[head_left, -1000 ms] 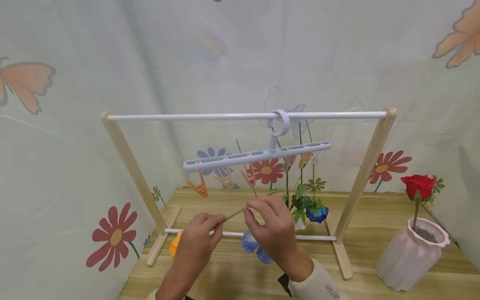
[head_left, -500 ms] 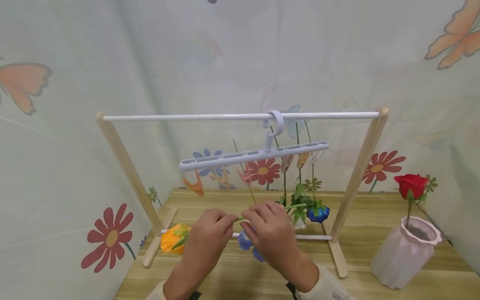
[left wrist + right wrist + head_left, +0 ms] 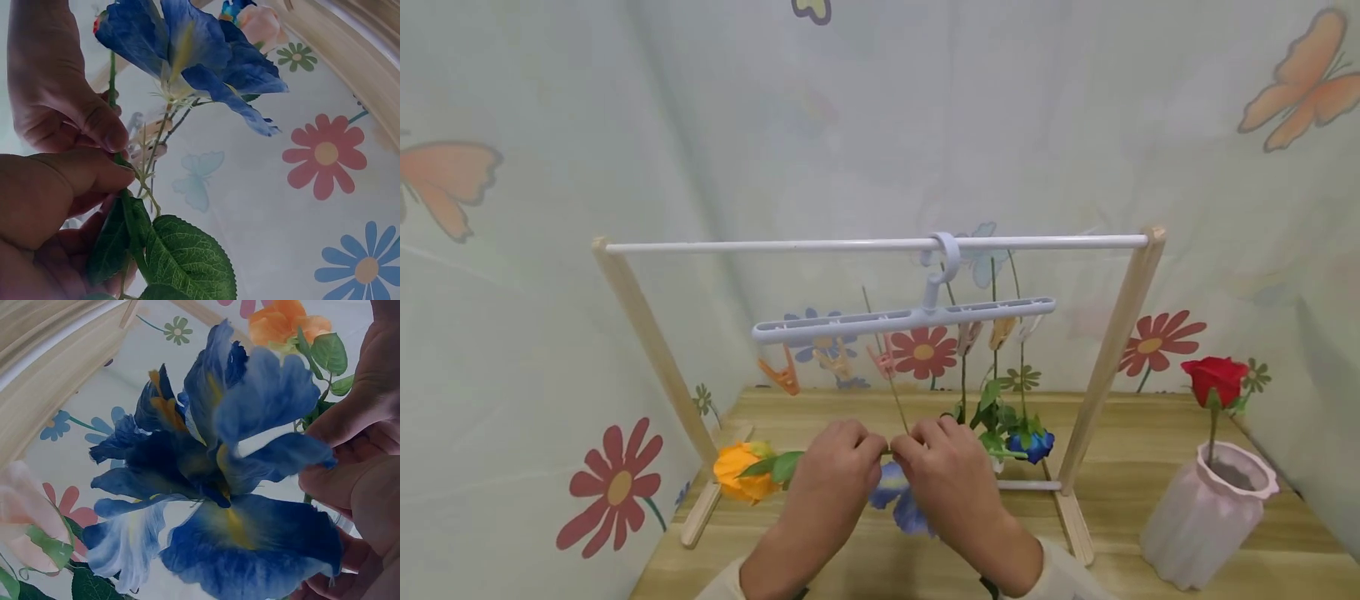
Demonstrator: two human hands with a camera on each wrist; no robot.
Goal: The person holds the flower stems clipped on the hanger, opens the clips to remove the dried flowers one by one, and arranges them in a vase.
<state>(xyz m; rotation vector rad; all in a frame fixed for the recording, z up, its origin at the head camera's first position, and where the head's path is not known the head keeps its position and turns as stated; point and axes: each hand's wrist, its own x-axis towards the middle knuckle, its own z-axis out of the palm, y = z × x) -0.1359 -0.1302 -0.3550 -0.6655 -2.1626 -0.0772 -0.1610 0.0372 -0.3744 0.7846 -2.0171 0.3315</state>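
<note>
My left hand (image 3: 835,475) pinches the green stem of a yellow-orange rose (image 3: 745,472), whose bloom and leaves (image 3: 190,256) stick out to the left. Close beside it, my right hand (image 3: 951,467) pinches the same stem, and its bare end (image 3: 1018,455) shows past the knuckles. The stem lies almost level; its middle is hidden by both hands. Just behind them a blue iris (image 3: 237,537) hangs head down, its own stem running up to a pink clip (image 3: 882,360) on the pale hanger (image 3: 842,325).
An orange clip (image 3: 782,375) and a beige clip (image 3: 832,362) hang at the hanger's left. More flowers, including a blue rose (image 3: 1036,446), hang at its right. The wooden rack (image 3: 1127,333) frames everything. A pink-white vase (image 3: 1206,517) with a red rose (image 3: 1216,379) stands at right.
My hands have come together along the stem, which has gone from slanted to nearly level. The yellow-orange bloom has come out from behind my left hand.
</note>
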